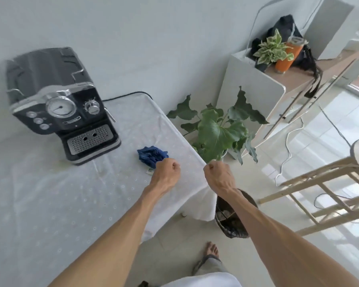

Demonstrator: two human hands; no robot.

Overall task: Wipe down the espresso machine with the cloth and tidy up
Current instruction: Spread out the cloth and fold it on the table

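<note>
A black and chrome espresso machine (pixel 56 106) stands at the far left of a table covered by a white cloth (pixel 60 204). A crumpled blue cloth (pixel 151 155) lies on the table to the right of the machine's drip tray. My left hand (pixel 167 172) is a closed fist just in front of the blue cloth, at its near edge, with nothing held. My right hand (pixel 219 176) is also a closed fist, empty, hovering over the table's right edge.
A large-leafed potted plant (pixel 218 131) stands on the floor beyond the table's right edge. A dark wicker basket (pixel 234 220) sits below my right forearm. A wooden stool (pixel 330 183) is at the right. A side shelf (pixel 257 83) carries a small plant, an orange tumbler and a black bag.
</note>
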